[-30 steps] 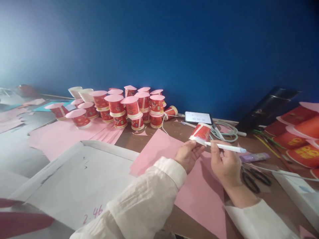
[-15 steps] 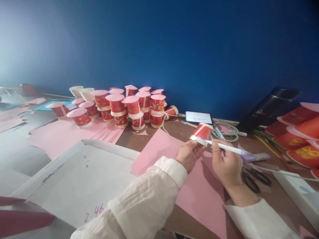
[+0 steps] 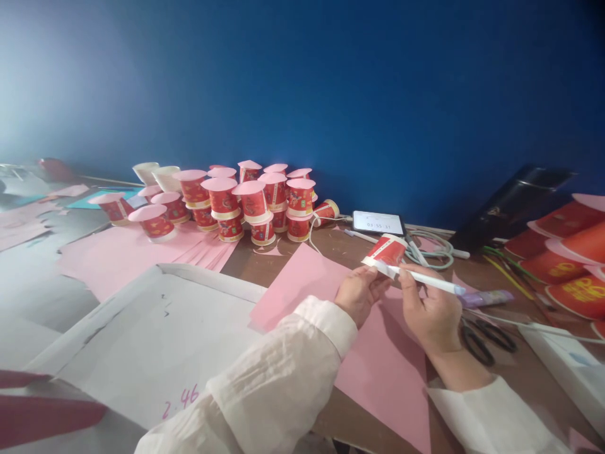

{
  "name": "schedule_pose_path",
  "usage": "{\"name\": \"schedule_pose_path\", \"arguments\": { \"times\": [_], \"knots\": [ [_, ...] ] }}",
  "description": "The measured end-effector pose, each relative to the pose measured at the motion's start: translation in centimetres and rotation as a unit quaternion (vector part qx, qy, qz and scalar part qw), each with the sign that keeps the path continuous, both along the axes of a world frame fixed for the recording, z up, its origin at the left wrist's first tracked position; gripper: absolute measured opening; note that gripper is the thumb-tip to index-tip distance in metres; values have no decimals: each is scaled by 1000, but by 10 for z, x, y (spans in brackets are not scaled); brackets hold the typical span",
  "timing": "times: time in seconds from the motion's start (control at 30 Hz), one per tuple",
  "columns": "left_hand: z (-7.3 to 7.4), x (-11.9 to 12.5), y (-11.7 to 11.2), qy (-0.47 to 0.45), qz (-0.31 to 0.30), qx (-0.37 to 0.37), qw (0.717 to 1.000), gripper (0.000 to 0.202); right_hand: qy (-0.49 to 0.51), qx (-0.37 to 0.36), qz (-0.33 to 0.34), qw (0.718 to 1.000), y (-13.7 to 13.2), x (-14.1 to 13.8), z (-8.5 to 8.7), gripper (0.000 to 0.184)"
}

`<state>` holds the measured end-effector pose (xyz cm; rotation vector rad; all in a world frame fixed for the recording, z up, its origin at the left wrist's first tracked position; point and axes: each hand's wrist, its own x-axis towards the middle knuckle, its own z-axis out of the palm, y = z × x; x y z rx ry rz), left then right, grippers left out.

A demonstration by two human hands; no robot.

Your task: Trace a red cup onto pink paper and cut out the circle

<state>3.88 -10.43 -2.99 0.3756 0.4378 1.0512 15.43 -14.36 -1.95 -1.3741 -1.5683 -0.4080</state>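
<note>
1. Nearest, lower left: white cardboard sheet (image 3: 155, 340) with raised edges, lying flat, pink handwriting near its front edge.
2. Beside it to the right: pink paper sheet (image 3: 378, 372) on the brown table (image 3: 265, 261), under both hands.
3. Left hand (image 3: 360, 293): fingertips pinched on the white rim of a red paper cup (image 3: 388, 250). Cup held tilted over the far edge of the pink sheet.
4. Right hand (image 3: 430, 312): closed around a white pen (image 3: 428, 282), tip meeting the cup's rim next to the left fingertips.
5. Right of the right hand: black scissors (image 3: 486, 337) and a purple tube (image 3: 486, 297) on the table.
6. Just behind the cup: coiled cables (image 3: 428, 252), then a phone (image 3: 378, 222) with lit screen.
7. Farther left: cluster of red cups (image 3: 236, 202) topped with pink discs, against the blue wall (image 3: 331, 94).
</note>
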Motion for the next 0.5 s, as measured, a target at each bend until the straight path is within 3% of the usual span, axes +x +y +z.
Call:
{"name": "schedule_pose_path", "arguments": {
  "times": [0.3,0.5],
  "knots": [
    [2,0,1,-15,0,-12,1000,17,27,-1,39,999,-2,-2,-4,23],
    [6,0,0,-39,21,-48,998,13,220,-19,14,975,7,9,-10,36]
  ]
}}
